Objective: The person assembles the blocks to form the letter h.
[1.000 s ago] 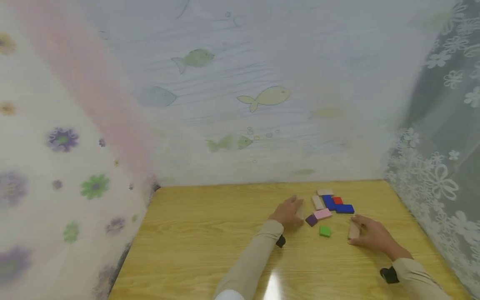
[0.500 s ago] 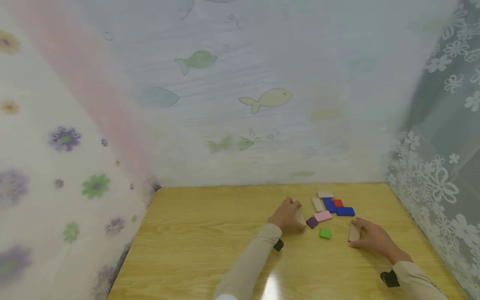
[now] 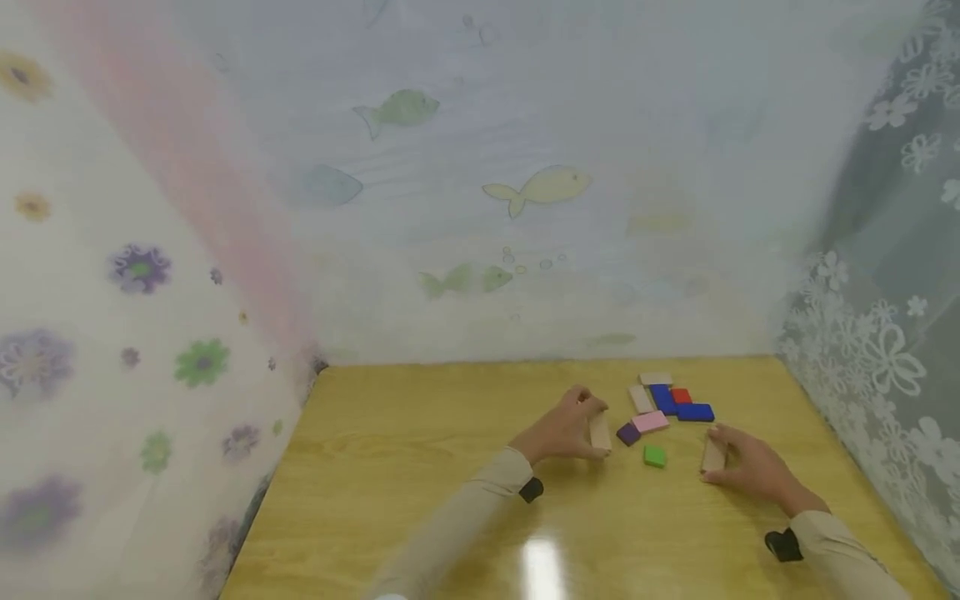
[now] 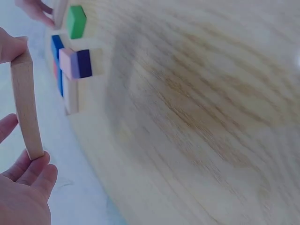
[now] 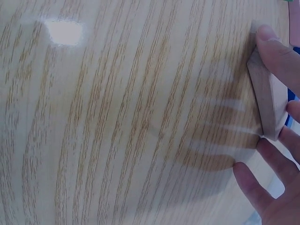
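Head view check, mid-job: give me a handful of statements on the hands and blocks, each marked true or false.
1. Each hand holds a plain wooden block. True: left hand grips one plain block, right hand the other.
2. The green block lies between the two hands. True.
3. The green block is stacked on the pink block. False: it lies apart on the table.
4. The purple block touches the pink one. True.
5. The red block is in the right hand's grip. False: it lies among the blue blocks.
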Demonstrator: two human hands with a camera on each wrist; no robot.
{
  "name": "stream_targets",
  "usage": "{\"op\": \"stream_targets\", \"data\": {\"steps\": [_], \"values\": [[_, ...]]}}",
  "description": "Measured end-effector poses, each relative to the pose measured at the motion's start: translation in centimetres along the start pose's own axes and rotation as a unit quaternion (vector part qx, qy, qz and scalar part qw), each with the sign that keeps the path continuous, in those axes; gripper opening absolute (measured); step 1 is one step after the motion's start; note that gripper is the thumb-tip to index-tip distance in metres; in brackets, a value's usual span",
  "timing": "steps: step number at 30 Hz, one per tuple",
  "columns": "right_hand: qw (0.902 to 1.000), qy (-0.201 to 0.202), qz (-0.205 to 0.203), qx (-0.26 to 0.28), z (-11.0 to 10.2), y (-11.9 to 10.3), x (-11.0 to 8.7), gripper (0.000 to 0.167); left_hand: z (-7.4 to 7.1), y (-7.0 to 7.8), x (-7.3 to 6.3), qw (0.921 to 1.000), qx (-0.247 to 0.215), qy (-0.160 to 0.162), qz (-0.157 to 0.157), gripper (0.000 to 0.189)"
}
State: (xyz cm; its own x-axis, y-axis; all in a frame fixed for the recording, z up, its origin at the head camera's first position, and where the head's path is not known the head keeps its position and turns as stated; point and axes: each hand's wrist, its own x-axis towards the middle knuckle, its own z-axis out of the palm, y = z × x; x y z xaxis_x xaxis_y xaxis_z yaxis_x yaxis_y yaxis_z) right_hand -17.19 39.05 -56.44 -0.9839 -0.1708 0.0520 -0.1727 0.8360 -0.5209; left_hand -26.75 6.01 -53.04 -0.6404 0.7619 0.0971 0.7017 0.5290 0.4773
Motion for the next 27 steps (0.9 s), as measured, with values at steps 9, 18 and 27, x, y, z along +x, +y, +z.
{"op": "stream_targets", "data": {"steps": [9, 18, 27], "values": [[0.9997, -0.019, 0.010, -0.010, -0.4, 0.1, 0.1, 0.084, -1.9, -0.3, -3.8, 0.9973, 0.013, 0.032, 0.065, 0.067], [0.9993, -0.027, 0.013, -0.021, -0.1, 0.3, 0.1, 0.086, -2.9, -1.9, -8.2, 0.9969, 0.006, 0.054, 0.057, 0.065], [0.9997, -0.012, 0.004, -0.019, -0.1, 0.1, 0.4, 0.086, -3.9, -2.9, -12.6, 0.9959, -0.027, 0.081, 0.031, 0.067]]}}
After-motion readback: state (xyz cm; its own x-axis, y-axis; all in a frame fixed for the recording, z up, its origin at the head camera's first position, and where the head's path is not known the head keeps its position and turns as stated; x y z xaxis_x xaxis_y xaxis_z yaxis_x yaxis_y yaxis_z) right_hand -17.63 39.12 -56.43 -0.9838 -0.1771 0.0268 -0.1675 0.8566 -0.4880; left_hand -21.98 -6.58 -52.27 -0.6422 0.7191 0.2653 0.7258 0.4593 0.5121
